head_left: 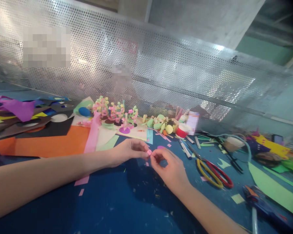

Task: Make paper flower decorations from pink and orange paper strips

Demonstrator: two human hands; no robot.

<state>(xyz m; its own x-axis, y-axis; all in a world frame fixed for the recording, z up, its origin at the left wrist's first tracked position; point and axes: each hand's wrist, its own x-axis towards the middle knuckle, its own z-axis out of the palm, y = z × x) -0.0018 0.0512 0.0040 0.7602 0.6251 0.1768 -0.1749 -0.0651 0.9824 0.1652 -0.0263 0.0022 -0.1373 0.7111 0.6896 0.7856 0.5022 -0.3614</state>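
You get whitish glare across the perforated silver metal screen [166, 78], while your dark-blue tabletop [104, 208] looks dimmer, with soft shadows beneath your bare hands [170, 165]. Fine detail is hazy, the outer edges stretch and blur, the upper-right corner falls dark, and pixelated blocks mask patches.

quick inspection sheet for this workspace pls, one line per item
Surface: blue tabletop, scattered with small scraps.
Work pieces: small pink piece held; pink-and-green stacks stand toward the back.
Clutter: scissors and a blue tool at right, an orange sheet at left.
Hands: left hand and right hand both pinch the small pink piece at their fingertips.
Cables: pale cord curves at right; its ends cannot be traced.
Surroundings: perforated metal panel behind.
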